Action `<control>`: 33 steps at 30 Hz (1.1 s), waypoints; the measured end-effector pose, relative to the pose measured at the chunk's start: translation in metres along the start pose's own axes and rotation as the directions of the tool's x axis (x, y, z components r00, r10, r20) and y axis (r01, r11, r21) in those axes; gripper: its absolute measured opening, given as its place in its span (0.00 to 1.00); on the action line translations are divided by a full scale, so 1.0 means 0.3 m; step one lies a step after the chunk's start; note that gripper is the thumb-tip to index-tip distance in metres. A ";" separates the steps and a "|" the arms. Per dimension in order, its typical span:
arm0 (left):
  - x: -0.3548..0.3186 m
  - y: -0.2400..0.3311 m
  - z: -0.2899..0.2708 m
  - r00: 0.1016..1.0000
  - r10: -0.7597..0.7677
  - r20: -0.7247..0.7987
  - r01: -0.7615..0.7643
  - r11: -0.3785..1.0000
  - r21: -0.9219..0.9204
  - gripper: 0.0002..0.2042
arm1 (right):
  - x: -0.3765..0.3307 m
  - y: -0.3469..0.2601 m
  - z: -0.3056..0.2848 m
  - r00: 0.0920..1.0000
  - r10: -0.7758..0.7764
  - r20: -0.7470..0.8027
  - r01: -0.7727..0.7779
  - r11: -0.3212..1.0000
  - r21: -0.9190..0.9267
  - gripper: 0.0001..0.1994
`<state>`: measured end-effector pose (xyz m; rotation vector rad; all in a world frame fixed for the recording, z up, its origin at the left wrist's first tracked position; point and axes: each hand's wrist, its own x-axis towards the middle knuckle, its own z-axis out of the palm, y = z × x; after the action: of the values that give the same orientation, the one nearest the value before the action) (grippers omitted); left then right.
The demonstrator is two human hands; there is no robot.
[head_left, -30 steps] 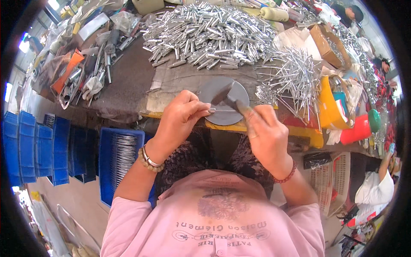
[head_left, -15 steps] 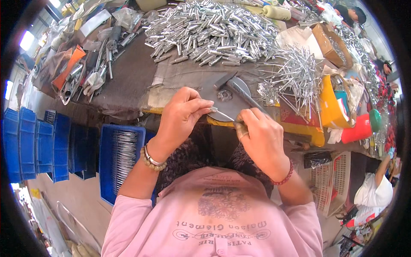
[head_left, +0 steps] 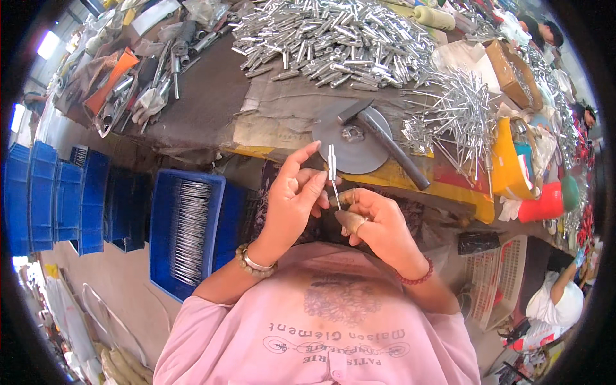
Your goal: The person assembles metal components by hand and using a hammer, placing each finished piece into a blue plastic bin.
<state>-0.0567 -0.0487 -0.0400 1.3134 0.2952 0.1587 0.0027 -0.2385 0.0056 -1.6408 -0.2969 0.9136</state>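
Note:
Between my hands a thin metal rod (head_left: 337, 196) stands nearly upright, with a shiny silver sleeve (head_left: 332, 162) at its top end. My right hand (head_left: 380, 221) is closed, pinching the rod's lower end between thumb and fingers. My left hand (head_left: 290, 204) has its thumb and lower fingers closed on the rod just below the sleeve, its index finger raised beside it. Just beyond, on the bench edge, a hammer (head_left: 391, 144) lies across a grey round plate (head_left: 359, 165) with a small metal nut-like piece (head_left: 352, 133) on it.
A large heap of silver sleeves (head_left: 340, 42) covers the far bench, with a pile of thin rods (head_left: 459, 109) to its right. At left, a blue crate (head_left: 219, 192) holds stacked rods. A yellow container (head_left: 507, 160) and red container (head_left: 542, 204) stand right, above a basket (head_left: 500, 282).
My hands have drawn closer together and nearer my body. The rod has swung from slanting sideways to nearly upright, sleeve on top. My left index finger has lifted off. The view has shifted slightly.

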 end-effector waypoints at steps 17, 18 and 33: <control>-0.162 -0.086 -0.583 0.796 0.056 -0.602 0.017 0.993 0.115 0.25 | 0.104 0.016 -0.029 0.914 -0.344 -0.214 0.306 0.933 -0.191 0.19; -0.186 -0.144 -0.666 0.708 0.014 -0.706 0.077 0.992 0.097 0.25 | 0.109 0.019 -0.034 0.918 -0.323 -0.231 0.295 0.944 -0.149 0.20; -0.163 -0.754 -1.595 0.278 -0.017 -0.960 0.410 0.906 0.103 0.28 | 0.113 0.029 -0.012 0.904 -0.315 -0.290 0.267 0.944 -0.194 0.20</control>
<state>-0.2592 0.3242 -0.3599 1.3531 1.6358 0.7051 0.0252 -0.2221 -0.0161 -1.7924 -0.3833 0.3979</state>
